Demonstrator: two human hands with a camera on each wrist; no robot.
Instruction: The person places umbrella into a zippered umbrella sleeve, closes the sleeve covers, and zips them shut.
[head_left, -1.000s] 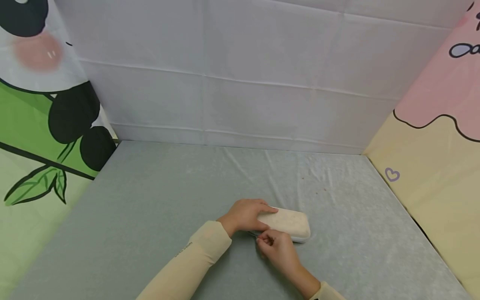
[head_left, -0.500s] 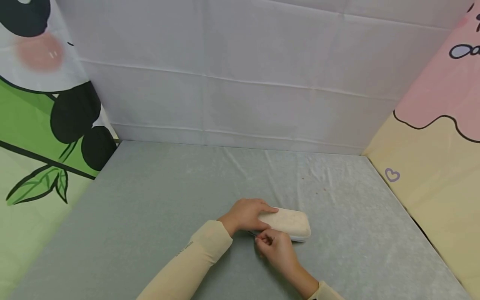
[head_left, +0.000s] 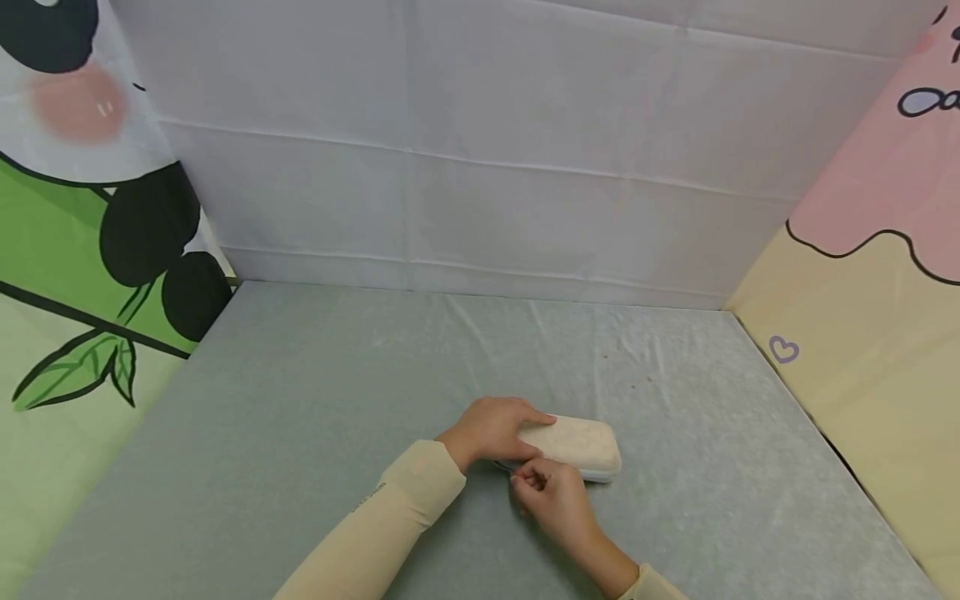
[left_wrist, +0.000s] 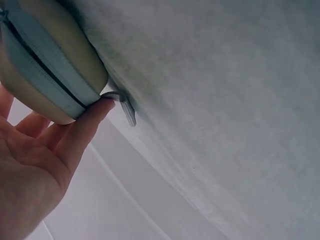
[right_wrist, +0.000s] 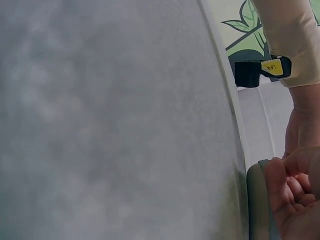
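Observation:
A cream, rounded zipper case (head_left: 579,442) lies on the grey cloth. My left hand (head_left: 491,429) grips its left end from above, thumb on the near side and fingers toward the far side. At the near-left edge, my right hand (head_left: 558,500) has its fingers curled, and thumb and index finger pinch at the zipper; the pull between the fingertips is hidden. In the left wrist view a dark closed zipper (left_wrist: 45,65) runs round the case's pale blue-grey band, with a slider (left_wrist: 4,15) at the image edge. A small grey fabric tab (left_wrist: 128,111) sticks out by my left fingertips.
Grey cloth (head_left: 337,392) covers the table, with a few small brown specks toward the back right. A white cloth wall (head_left: 480,208) stands behind. Printed panels flank the left and right sides. A black wrist strap (right_wrist: 247,74) sits on the left sleeve.

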